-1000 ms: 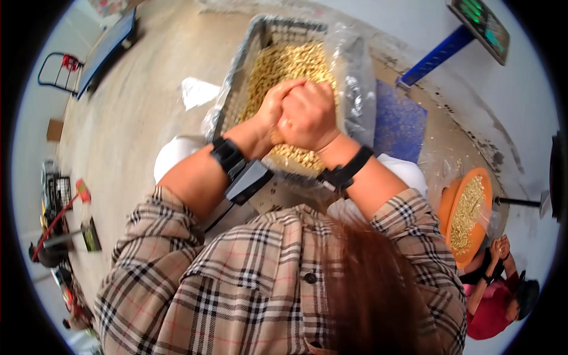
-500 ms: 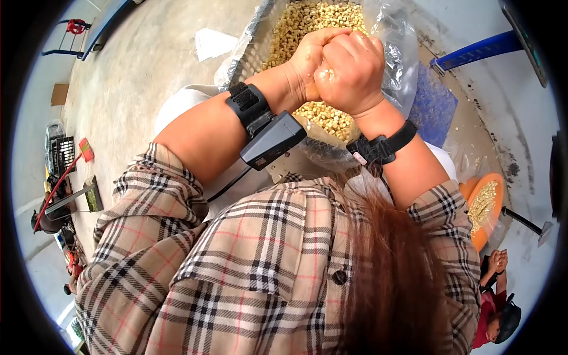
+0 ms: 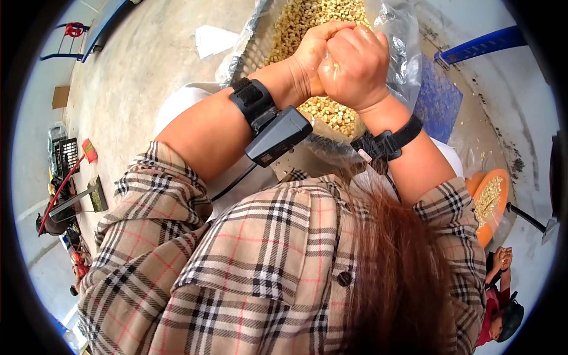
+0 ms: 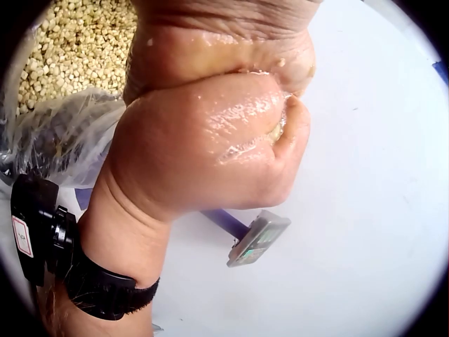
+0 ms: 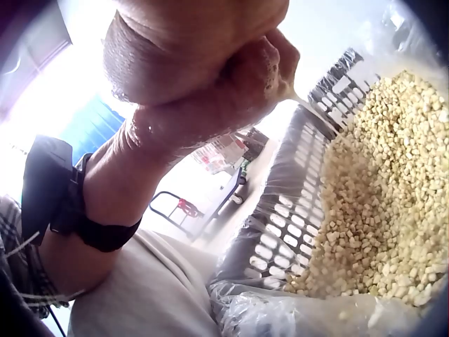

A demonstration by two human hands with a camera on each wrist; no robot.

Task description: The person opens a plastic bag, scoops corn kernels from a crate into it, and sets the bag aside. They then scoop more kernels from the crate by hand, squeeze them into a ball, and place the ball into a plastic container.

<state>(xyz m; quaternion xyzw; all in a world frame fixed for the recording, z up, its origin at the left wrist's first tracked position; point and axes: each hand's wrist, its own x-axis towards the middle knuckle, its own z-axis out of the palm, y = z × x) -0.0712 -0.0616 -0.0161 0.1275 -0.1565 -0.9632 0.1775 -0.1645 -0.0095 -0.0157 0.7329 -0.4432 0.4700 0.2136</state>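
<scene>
Both hands are clasped together over a grey crate (image 3: 241, 66) lined with clear plastic and full of pale yellow corn kernels (image 3: 331, 115). My right hand (image 3: 357, 66) is a tight, wet fist. Pale wet bits (image 4: 277, 132) show in the crease of its fingers in the left wrist view. My left hand (image 3: 307, 59) presses against that fist with its fingers curled in. What lies between the palms is mostly hidden. From the hands a thin whitish strand of liquid (image 5: 303, 102) runs down toward the kernels in the right wrist view.
A blue mat (image 3: 436, 97) lies right of the crate, near a blue scale post (image 3: 485, 48). An orange basin (image 3: 494, 198) of kernels stands farther right, with another person (image 3: 503, 307) beside it. White paper (image 3: 214, 41) lies on the floor at left.
The head view has tilted and moved closer, so the clasped hands and crate appear higher and farther right. The hands stay pressed together throughout.
</scene>
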